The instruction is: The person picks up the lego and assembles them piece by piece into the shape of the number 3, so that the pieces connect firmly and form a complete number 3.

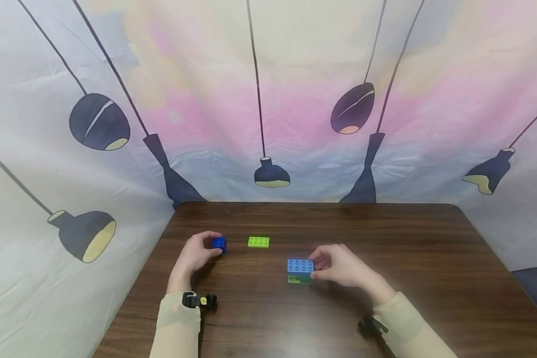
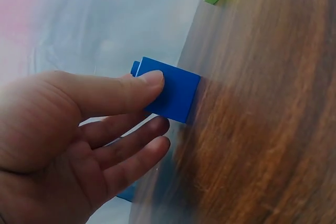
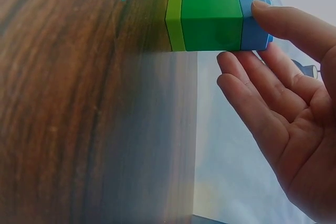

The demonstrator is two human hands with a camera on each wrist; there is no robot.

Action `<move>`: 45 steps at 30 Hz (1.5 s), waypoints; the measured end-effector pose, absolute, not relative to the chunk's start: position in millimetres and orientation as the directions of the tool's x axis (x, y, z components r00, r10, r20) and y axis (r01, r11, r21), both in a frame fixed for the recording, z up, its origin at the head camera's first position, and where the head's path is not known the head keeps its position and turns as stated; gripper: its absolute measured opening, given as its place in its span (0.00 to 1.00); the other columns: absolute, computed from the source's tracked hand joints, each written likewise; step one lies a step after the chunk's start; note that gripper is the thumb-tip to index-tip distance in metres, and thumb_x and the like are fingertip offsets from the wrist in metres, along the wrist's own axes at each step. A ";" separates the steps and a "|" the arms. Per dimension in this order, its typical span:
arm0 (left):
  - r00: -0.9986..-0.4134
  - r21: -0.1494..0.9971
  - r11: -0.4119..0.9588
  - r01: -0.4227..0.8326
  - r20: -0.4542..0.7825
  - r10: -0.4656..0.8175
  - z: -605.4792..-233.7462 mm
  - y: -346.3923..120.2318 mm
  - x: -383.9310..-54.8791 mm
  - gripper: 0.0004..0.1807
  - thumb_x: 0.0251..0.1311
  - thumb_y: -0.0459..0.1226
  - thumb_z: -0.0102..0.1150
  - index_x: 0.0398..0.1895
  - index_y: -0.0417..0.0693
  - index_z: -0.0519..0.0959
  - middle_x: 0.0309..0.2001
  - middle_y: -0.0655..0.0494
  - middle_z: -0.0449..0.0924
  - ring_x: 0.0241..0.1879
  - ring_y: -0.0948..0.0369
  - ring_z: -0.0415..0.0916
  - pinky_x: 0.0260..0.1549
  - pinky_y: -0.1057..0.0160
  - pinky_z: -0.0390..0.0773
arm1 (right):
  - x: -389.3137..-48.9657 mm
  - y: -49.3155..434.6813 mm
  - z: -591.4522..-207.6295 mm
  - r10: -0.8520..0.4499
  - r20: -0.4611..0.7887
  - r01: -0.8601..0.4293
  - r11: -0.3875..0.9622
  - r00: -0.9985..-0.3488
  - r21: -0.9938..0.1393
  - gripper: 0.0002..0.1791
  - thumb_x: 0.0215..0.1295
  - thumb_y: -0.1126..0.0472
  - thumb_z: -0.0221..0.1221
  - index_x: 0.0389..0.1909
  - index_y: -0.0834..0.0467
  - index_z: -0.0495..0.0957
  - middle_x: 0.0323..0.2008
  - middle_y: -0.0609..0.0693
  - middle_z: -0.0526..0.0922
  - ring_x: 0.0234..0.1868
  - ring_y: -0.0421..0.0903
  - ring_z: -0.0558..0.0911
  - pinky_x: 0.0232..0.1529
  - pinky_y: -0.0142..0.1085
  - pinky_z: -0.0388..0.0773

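One stack (image 1: 300,267), one brick (image 1: 220,243), one plate (image 1: 258,242)

The brick (image 1: 220,244), dark blue and small, is upright, studs up, pinched in the left hand (image 1: 196,256) on the left of the table (image 1: 250,313). Nearer the person, the stack (image 1: 300,271) stands level at the fingertips of the right hand (image 1: 342,266): lime plate (image 3: 176,20) at the bottom, green block (image 3: 212,20) under its right end, lighter blue slab (image 1: 300,265) on top, open gap to the left.

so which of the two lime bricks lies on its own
The lime brick left of the stack, joined to nothing; the other lime brick is the stack's bottom layer, under the green brick.
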State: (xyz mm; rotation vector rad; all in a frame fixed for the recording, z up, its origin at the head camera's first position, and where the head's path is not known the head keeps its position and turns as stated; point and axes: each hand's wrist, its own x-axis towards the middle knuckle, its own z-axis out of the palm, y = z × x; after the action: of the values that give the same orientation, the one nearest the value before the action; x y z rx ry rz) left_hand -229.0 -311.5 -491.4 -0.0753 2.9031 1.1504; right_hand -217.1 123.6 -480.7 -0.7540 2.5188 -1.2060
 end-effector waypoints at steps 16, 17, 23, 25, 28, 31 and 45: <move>-0.995 0.723 0.684 -0.093 -0.046 -0.087 -495.4 -312.1 -224.8 0.22 0.68 0.32 0.71 0.65 0.43 0.81 0.58 0.38 0.83 0.57 0.43 0.79 0.58 0.38 0.76 | -216.4 123.0 -485.2 -0.551 0.003 -0.350 0.527 -0.835 -0.775 0.18 0.62 0.59 0.78 0.51 0.52 0.86 0.44 0.43 0.89 0.45 0.41 0.88 0.49 0.44 0.87; -0.995 0.723 0.684 -0.096 -0.045 -0.091 -495.9 -312.3 -224.9 0.22 0.68 0.32 0.71 0.64 0.43 0.81 0.57 0.38 0.83 0.57 0.43 0.80 0.58 0.39 0.76 | -216.4 123.0 -485.3 -0.552 0.003 -0.350 0.525 -0.834 -0.776 0.18 0.62 0.59 0.78 0.51 0.52 0.86 0.44 0.43 0.89 0.45 0.41 0.88 0.49 0.44 0.87; -0.995 0.717 0.691 -0.092 -0.034 -0.097 -495.5 -313.6 -225.0 0.20 0.68 0.33 0.71 0.62 0.42 0.82 0.54 0.39 0.84 0.55 0.44 0.80 0.56 0.40 0.77 | -217.2 123.2 -485.6 -0.552 0.002 -0.349 0.525 -0.834 -0.776 0.18 0.62 0.59 0.78 0.51 0.52 0.86 0.44 0.42 0.89 0.45 0.41 0.87 0.49 0.44 0.86; -0.995 0.715 0.694 -0.088 -0.029 -0.096 -495.0 -314.4 -224.8 0.20 0.68 0.33 0.71 0.62 0.42 0.82 0.54 0.39 0.84 0.54 0.44 0.80 0.56 0.40 0.77 | -217.6 123.2 -485.5 -0.552 0.003 -0.350 0.525 -0.834 -0.776 0.17 0.62 0.59 0.78 0.51 0.52 0.86 0.43 0.42 0.89 0.45 0.41 0.87 0.49 0.44 0.86; -0.995 0.709 0.700 -0.085 -0.025 -0.096 -494.3 -315.8 -224.8 0.20 0.68 0.33 0.72 0.62 0.41 0.82 0.55 0.39 0.84 0.55 0.44 0.80 0.57 0.39 0.77 | -218.3 123.2 -485.5 -0.555 0.003 -0.352 0.523 -0.832 -0.776 0.17 0.62 0.59 0.78 0.51 0.52 0.86 0.43 0.42 0.89 0.45 0.41 0.87 0.49 0.43 0.86; -0.995 0.705 0.705 -0.080 -0.017 -0.096 -493.1 -316.2 -225.0 0.21 0.68 0.34 0.72 0.62 0.41 0.82 0.55 0.39 0.84 0.56 0.43 0.80 0.58 0.39 0.76 | -218.4 123.4 -485.1 -0.557 0.005 -0.353 0.520 -0.831 -0.778 0.17 0.62 0.59 0.78 0.51 0.53 0.86 0.43 0.42 0.89 0.45 0.41 0.87 0.49 0.43 0.86; -0.995 0.743 0.669 0.032 0.086 -0.048 -477.2 -291.8 -229.6 0.24 0.66 0.39 0.75 0.64 0.45 0.83 0.56 0.41 0.85 0.53 0.46 0.85 0.55 0.43 0.82 | -217.2 125.0 -486.6 -0.556 0.021 -0.371 0.526 -0.831 -0.766 0.17 0.62 0.60 0.78 0.49 0.54 0.86 0.42 0.43 0.89 0.43 0.40 0.88 0.47 0.41 0.86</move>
State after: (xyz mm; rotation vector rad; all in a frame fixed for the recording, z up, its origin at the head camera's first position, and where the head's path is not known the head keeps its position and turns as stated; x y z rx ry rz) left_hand -229.6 -291.8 -477.2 -0.0139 2.9583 1.3193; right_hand -217.2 125.0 -486.6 -0.7845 2.5396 -1.1936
